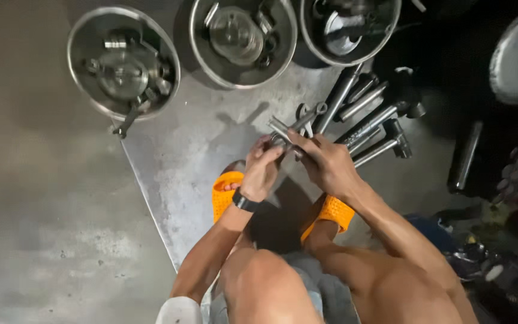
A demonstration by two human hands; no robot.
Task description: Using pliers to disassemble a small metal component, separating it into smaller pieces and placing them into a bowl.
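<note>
Head view: a person squats on the floor (61, 198), both hands together just above it.
Left hand (263, 168): closed on the near end of a small metal part (292, 129).
Right hand (325, 162): gripping the same part from the other side.
Part's axis: long, slanting up and away toward the spare rods (367, 123).
Risk: it could slip from the fingers and drop near the sandals (226, 192).
Beyond: three steel bowls (124, 63) holding fittings.

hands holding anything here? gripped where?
Yes. Left hand and right hand both grip a small grey metal tool at its near, lower end; its far end sticks out toward the bowls. Exact finger placement unclear.
</note>
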